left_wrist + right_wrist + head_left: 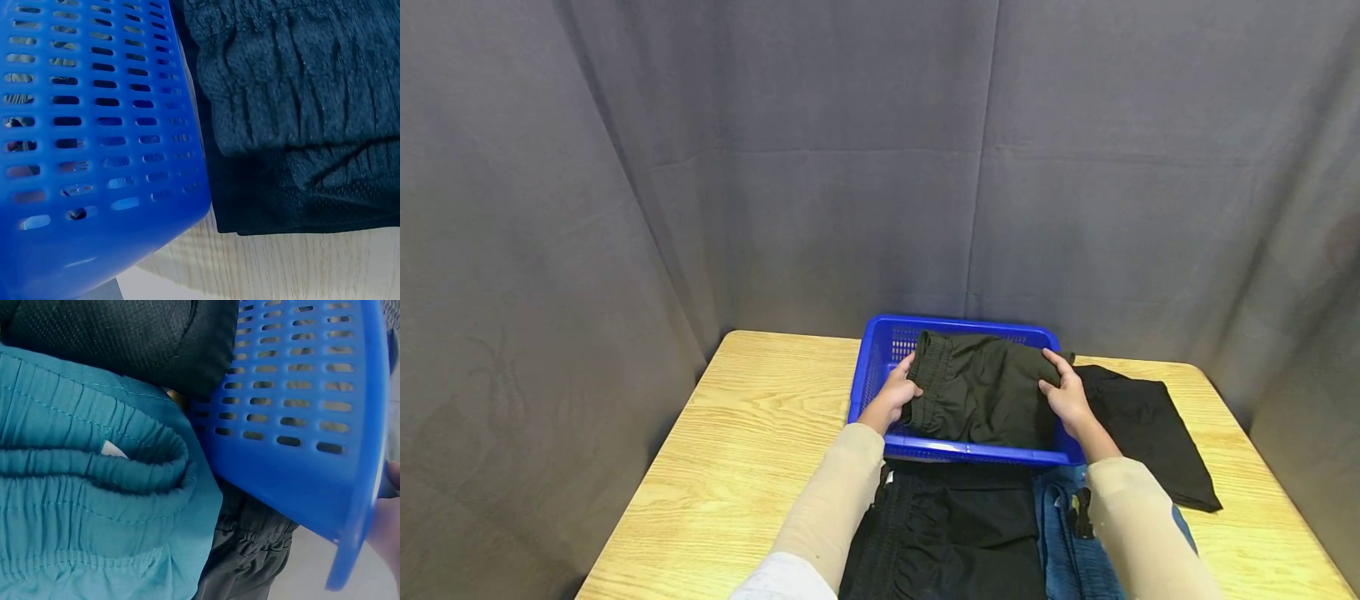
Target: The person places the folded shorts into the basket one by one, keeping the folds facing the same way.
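Note:
Dark olive-green shorts (992,387), folded, with a gathered elastic waistband on the left, lie in the blue plastic basket (977,452). My left hand (893,397) grips the waistband end, thumb on top. At the opposite end, my right hand (1069,400) holds the right edge of the shorts, its thumb on the cloth. The fingers under the cloth are hidden. In the right wrist view, only a bit of the right hand (389,519) shows behind the basket's rim; the left wrist view shows the basket's slotted wall (106,137) and no clear hand.
Black elastic-waist clothing (970,533) lies on the wooden table (752,433) before the basket. Blue elastic-waist clothing (1078,554) lies beside it, partly under my right forearm. Folded black clothing (1150,433) lies right of the basket. Grey curtains (850,167) hang behind.

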Demonstrator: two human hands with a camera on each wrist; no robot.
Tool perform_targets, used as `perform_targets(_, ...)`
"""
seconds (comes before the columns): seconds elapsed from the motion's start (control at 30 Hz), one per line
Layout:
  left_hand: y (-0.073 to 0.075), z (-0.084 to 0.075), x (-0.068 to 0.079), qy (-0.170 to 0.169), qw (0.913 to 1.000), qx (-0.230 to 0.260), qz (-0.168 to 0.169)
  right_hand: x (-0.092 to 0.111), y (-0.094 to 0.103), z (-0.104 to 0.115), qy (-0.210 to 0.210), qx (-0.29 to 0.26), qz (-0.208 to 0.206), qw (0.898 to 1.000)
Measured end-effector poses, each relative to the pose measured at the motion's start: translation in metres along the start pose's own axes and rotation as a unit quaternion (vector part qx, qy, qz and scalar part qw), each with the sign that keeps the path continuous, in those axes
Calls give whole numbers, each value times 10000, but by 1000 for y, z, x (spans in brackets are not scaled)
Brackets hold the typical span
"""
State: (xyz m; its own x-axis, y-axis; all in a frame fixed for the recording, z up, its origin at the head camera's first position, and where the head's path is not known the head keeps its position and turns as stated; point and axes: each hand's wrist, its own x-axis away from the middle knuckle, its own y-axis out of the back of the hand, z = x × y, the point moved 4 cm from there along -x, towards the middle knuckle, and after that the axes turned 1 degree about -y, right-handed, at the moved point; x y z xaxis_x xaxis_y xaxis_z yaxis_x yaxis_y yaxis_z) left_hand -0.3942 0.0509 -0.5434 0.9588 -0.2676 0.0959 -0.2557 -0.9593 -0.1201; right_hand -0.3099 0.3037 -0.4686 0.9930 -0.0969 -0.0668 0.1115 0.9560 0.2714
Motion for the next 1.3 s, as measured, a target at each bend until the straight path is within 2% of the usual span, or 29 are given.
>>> perform_targets(0.07, -3, -15, 14, 54, 9999, -85, -33, -1, -1, -2, -41, 36, -8, 10000)
perform_targets(0.13, -3, -20, 19, 130, 9998, -123, -69, -3, -2, -4, -74, 132, -27, 9999)
perform_targets(0.2, -1, -14, 14, 179, 9996, -180, -113, -4, -3, -5, -79, 259, -38, 9996)
perform_targets(0.27, 4, -1, 3, 192, 9995, -198, -136, -5, -4, -5, -70, 393, -44, 9992)
perform_targets(0.43, 24, 62, -53, 157, 9996, -157, -162, -5, -6, -7, -79, 637, -37, 9979)
perform_targets(0.53, 38, 114, -101, 120, 9994, -247, -220, -4, -7, -8, -111, 787, -46, 9968)
perform_targets(0.57, 43, 132, -116, -24, 9996, -244, -167, -4, -7, -9, -105, 806, -37, 9967)
perform_targets(0.67, 52, 157, -137, -120, 9992, -357, -124, -3, -10, -10, -103, 838, 18, 9964)
perform_targets(0.7, 51, 153, -133, -92, 9992, -381, -125, -3, -11, -10, -109, 848, 35, 9963)
perform_targets(0.73, 49, 141, -120, -141, 9990, -414, -108, -2, -11, -11, -109, 861, 53, 9962)
perform_targets(0.77, 45, 124, -105, -99, 9987, -481, -141, -2, -12, -12, -113, 883, 70, 9960)
perform_targets(0.83, 33, 84, -70, 255, 9974, -593, -317, -2, -11, -14, -161, 975, 76, 9951)
perform_targets(0.9, 25, 54, -42, 534, 9956, -630, -440, -1, -11, -16, -214, 1075, 71, 9940)
perform_targets(0.93, 22, 47, -34, 560, 9949, -696, -474, 0, -11, -17, -235, 1130, 71, 9933)
perform_targets(0.97, 22, 49, -36, 617, 9939, -758, -510, 1, -12, -19, -254, 1175, 78, 9927)
perform_targets(1.0, 25, 57, -42, 629, 9939, -748, -507, 2, -12, -20, -283, 1211, 94, 9922)
perform_targets(1.03, 29, 72, -54, 536, 9940, -823, -484, 3, -13, -21, -306, 1249, 109, 9916)
perform_targets(1.13, 44, 131, -103, 220, 9946, -927, -404, 4, -14, -24, -328, 1334, 185, 9903)
perform_targets(1.17, 50, 161, -129, 172, 9948, -917, -403, 5, -14, -24, -335, 1359, 216, 9899)
perform_targets(1.2, 55, 178, -142, 116, 9950, -911, -403, 5, -14, -25, -343, 1411, 227, 9891)
perform_targets(1.27, 57, 194, -155, 54, 9945, -947, -446, 6, -14, -26, -333, 1525, 253, 9874)
perform_targets(1.3, 56, 192, -154, 115, 9938, -990, -485, 6, -13, -27, -347, 1582, 284, 9864)
